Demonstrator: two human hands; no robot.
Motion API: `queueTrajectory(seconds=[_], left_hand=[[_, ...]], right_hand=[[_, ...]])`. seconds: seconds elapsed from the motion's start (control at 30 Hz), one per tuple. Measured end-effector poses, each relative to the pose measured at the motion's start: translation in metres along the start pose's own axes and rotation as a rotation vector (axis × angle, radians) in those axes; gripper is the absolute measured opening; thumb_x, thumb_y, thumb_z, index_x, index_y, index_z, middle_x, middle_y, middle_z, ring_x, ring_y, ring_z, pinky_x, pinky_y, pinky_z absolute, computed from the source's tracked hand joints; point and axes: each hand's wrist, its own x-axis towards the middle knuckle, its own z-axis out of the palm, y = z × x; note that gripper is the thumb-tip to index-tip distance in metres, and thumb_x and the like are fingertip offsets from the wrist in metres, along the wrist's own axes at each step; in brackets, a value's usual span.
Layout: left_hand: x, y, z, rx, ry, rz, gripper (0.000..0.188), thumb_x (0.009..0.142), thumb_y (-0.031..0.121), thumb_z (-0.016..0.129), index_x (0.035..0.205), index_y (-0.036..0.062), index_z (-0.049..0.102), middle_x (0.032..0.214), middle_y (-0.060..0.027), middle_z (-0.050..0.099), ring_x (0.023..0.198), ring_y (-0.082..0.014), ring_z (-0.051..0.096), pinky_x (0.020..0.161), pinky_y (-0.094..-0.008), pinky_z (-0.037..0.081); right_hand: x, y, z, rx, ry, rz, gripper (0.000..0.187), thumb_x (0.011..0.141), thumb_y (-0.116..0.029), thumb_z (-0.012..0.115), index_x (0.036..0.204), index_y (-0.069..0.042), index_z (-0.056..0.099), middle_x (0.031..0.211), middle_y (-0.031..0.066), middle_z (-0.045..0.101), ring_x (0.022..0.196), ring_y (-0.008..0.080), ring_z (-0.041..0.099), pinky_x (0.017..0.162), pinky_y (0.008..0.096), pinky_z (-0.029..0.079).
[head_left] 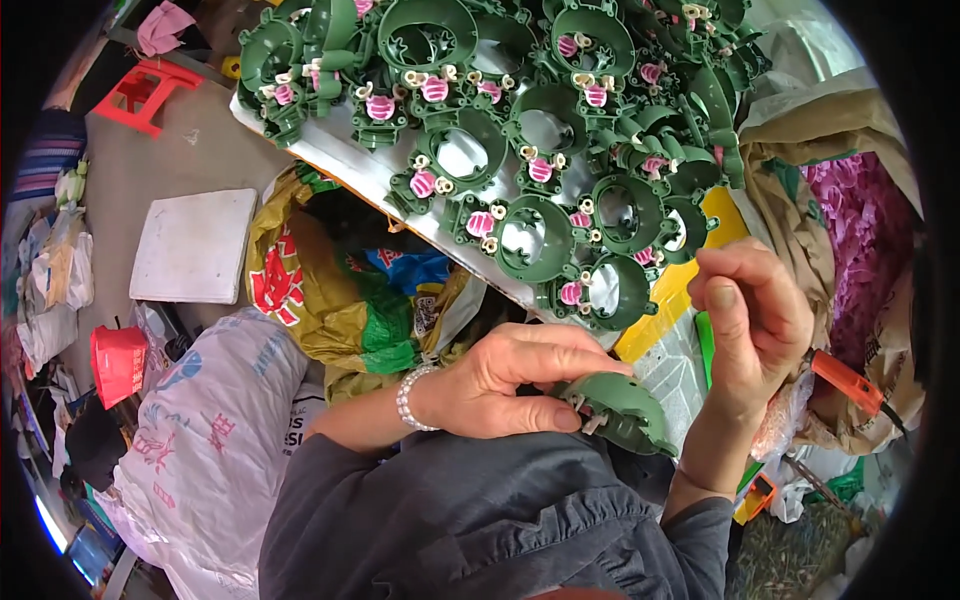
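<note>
My left hand (505, 380) grips a green plastic ring-shaped part (620, 410) low in the view, thumb and fingers around its left side. A bead bracelet (408, 397) circles that wrist. My right hand (755, 320) hovers just above and to the right of the part, with fingertips pinched together; whether something small sits between them is too fine to see. Beyond both hands, a board (340, 160) carries several finished green ring parts (530, 235) fitted with pink-and-white striped pieces and cream bits.
A yellow printed sack (300, 290) and a white sack (210, 430) lie to the left. An orange-handled tool (850, 385) rests at the right by a brown bag of pink shreds (865, 220). A white slab (195, 245), red bucket (118, 362) and red stool (145, 92) sit on the floor.
</note>
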Motion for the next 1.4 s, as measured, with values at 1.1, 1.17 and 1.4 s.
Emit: queueTrajectory(seconds=[1.1,1.17,1.4], left_hand=[[-0.004,-0.004,-0.007,0.064,-0.050,0.044,0.033,0.075,0.009,0.069,0.106,-0.0012,0.063,0.100,-0.0163,0.060,0.088,-0.0243,0.060,0.076,-0.0309,0.046],[-0.005,-0.005,-0.005,0.086,-0.017,0.081,0.037,0.074,0.004,0.067,0.110,0.0049,0.062,0.097,-0.0091,0.058,0.081,-0.0176,0.057,0.067,-0.0273,0.045],[-0.006,-0.010,-0.003,0.107,0.004,0.072,0.036,0.075,0.007,0.069,0.110,0.0029,0.061,0.099,-0.0087,0.059,0.081,-0.0163,0.058,0.065,-0.0263,0.045]], right_hand=[[0.015,0.009,0.020,-0.442,-0.014,-0.334,0.019,0.069,0.007,0.066,0.088,0.004,0.060,0.074,0.0095,0.060,0.058,0.0157,0.057,0.052,0.0239,0.044],[0.031,0.009,0.015,-0.541,0.066,-0.430,0.020,0.071,0.006,0.065,0.090,0.002,0.060,0.078,0.0093,0.060,0.061,0.0155,0.056,0.053,0.0244,0.044],[0.091,0.005,0.017,-0.522,0.065,-0.436,0.020,0.076,0.002,0.063,0.096,-0.001,0.061,0.084,0.0101,0.062,0.069,0.0171,0.062,0.058,0.0250,0.048]])
